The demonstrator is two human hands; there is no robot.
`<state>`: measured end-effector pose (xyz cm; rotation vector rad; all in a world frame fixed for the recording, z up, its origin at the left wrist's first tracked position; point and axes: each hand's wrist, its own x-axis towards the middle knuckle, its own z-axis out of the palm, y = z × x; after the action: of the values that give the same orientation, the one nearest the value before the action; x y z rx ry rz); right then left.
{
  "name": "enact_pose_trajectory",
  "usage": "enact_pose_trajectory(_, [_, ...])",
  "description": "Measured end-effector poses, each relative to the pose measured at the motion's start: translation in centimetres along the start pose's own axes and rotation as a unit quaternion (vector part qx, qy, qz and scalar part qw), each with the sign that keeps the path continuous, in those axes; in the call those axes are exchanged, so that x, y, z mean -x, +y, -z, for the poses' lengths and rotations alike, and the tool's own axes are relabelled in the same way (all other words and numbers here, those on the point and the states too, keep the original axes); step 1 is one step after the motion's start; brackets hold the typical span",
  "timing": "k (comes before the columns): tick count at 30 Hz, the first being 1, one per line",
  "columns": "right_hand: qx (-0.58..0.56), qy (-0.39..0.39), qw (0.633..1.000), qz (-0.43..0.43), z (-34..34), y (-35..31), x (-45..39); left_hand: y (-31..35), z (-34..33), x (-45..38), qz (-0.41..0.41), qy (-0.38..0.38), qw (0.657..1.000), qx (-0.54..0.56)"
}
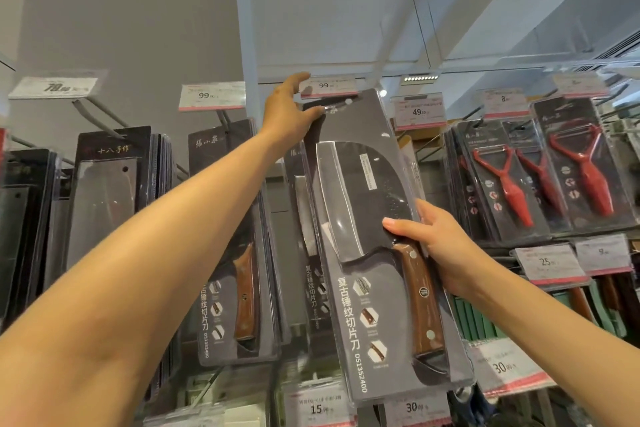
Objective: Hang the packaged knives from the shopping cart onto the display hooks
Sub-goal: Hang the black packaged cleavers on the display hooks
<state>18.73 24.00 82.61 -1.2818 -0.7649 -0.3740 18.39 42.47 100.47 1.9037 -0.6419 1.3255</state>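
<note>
A packaged cleaver [374, 225] with a wooden handle, on a dark grey card under clear plastic, is held up against the display, tilted slightly. My right hand [440, 246] grips its right edge at mid-height, thumb across the front. My left hand [291, 111] is raised at the package's top left corner, fingers touching the card near its hanging hole, just under a price tag [327, 87] marked 99. The hook itself is hidden behind my left hand and the card. More of the same packaged knives [242, 288] hang behind and to the left.
Black knife packs [107, 191] hang on hooks at the left. Red peelers [585, 170] in blister packs hang at the right. Price tags [212, 95] stick out on hook ends along the top row, and lower rows carry more tags and goods.
</note>
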Motion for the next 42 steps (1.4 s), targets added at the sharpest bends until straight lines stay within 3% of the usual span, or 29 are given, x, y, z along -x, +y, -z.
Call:
enact_pose_trajectory(8, [0.019, -0.008, 1.0, 0.007, 0.8, 0.0, -0.4, 0.0, -0.4, -1.6, -0.009, 0.033, 0.999, 0.018])
enact_pose_trajectory(25, [0.017, -0.046, 0.998, -0.047, 0.4, 1.7, -0.4, -0.2, 0.9, -3.7, -0.026, 0.016, 1.0, -0.002])
enact_pose_trajectory(35, [-0.025, -0.04, 0.999, -0.01, -1.0, -0.1, -2.1, 0.2, 1.0, -3.7, -0.038, 0.012, 0.999, -0.027])
enact_pose_trajectory(42, [-0.035, -0.04, 0.998, -0.031, -1.5, -0.5, -3.1, 0.4, 1.1, -3.7, -0.036, 0.01, 0.999, -0.011])
